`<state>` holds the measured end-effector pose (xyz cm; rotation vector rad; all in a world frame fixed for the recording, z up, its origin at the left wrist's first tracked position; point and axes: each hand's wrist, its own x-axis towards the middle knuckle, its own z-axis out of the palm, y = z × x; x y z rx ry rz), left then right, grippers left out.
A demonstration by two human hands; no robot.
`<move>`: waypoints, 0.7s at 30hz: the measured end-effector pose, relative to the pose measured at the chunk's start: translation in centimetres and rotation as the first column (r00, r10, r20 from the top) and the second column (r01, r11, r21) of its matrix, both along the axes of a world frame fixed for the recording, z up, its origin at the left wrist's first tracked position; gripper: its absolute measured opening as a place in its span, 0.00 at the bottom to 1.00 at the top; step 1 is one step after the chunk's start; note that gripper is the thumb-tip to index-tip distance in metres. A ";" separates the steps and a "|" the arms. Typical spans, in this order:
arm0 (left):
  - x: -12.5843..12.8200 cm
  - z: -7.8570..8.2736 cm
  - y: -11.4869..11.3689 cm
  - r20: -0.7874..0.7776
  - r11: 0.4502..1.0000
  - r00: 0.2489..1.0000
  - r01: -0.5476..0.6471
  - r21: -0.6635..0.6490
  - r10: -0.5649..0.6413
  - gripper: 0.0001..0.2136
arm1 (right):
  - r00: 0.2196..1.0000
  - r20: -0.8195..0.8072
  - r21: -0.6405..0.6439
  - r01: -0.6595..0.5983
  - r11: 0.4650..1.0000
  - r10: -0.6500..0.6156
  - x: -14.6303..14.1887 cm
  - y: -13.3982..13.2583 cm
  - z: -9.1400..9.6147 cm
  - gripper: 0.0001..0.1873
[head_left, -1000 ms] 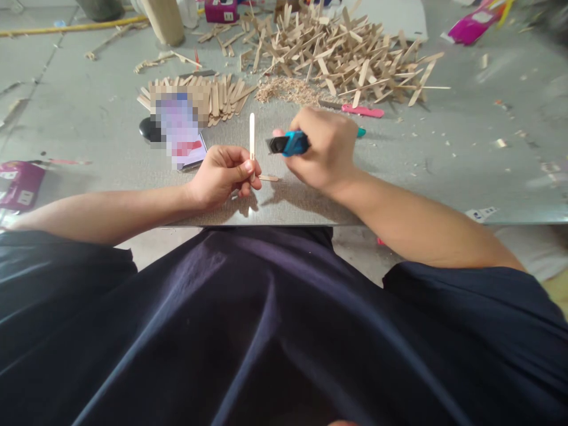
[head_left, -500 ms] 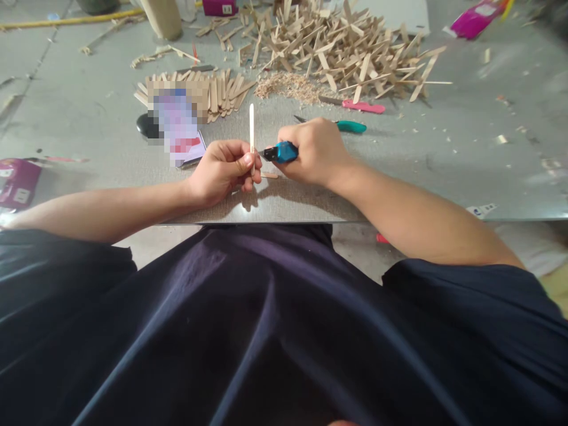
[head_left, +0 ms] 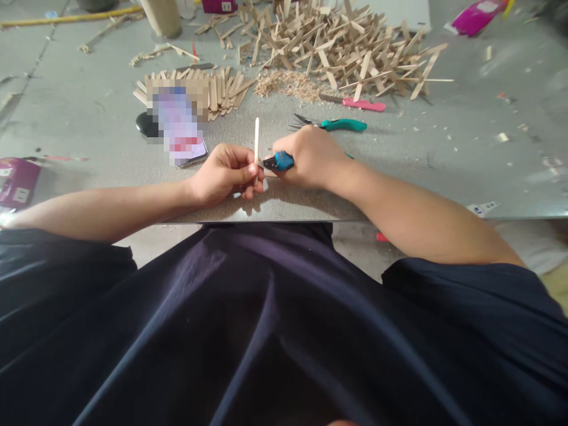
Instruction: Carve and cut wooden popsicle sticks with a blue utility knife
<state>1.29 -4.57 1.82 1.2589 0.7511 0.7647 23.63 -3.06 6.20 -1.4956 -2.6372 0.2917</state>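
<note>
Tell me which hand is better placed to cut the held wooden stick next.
Right, most likely: the right hand grips the blue-and-black cutting tool, its tip close to the pale, flat wooden stick; the left hand holds that stick.

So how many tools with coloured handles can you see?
3: a blue cutter in the right hand, teal-handled pliers beyond that hand and partly covered by it, and a pink-handled knife beside the wood shavings. Others may be hidden under the stick pile.
</note>
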 end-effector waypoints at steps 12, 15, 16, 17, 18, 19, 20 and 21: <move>0.3 0.3 0.0 0.023 0.998 0.999 -0.035 -0.046 0.036 0.11 | 0.981 0.076 0.129 0.167 0.978 -0.177 -0.4 -0.4 -0.7 0.11; 0.3 0.6 0.0 -0.012 0.995 0.998 -0.069 -0.069 0.068 0.11 | 0.982 0.072 0.170 0.158 0.973 -0.172 -0.3 -0.5 -0.6 0.12; 0.4 0.6 0.0 -0.011 0.995 0.997 -0.072 -0.074 0.071 0.11 | 0.985 0.055 0.183 0.153 0.971 -0.166 -0.1 -0.5 -0.6 0.12; 0.4 0.7 -0.1 -0.005 0.995 0.998 -0.069 -0.076 0.069 0.11 | 0.987 0.034 0.191 0.149 0.970 -0.158 0.0 -0.5 -0.5 0.13; 0.4 0.7 -0.1 0.003 0.995 0.998 -0.063 -0.077 0.064 0.10 | 0.987 0.011 0.204 0.153 0.967 -0.159 0.2 -0.4 -0.4 0.13; 0.4 0.7 -0.2 0.011 0.996 0.998 -0.056 -0.076 0.057 0.10 | 0.986 -0.008 0.216 0.163 0.963 -0.165 0.4 -0.3 -0.4 0.13; 0.4 0.7 -0.2 0.018 0.996 0.999 -0.048 -0.073 0.050 0.10 | 0.985 -0.024 0.222 0.174 0.959 -0.174 0.5 -0.2 -0.3 0.13; 0.4 0.7 -0.2 0.025 0.997 0.999 -0.044 -0.071 0.045 0.10 | 0.984 -0.035 0.218 0.179 0.959 -0.175 0.7 -0.1 -0.3 0.13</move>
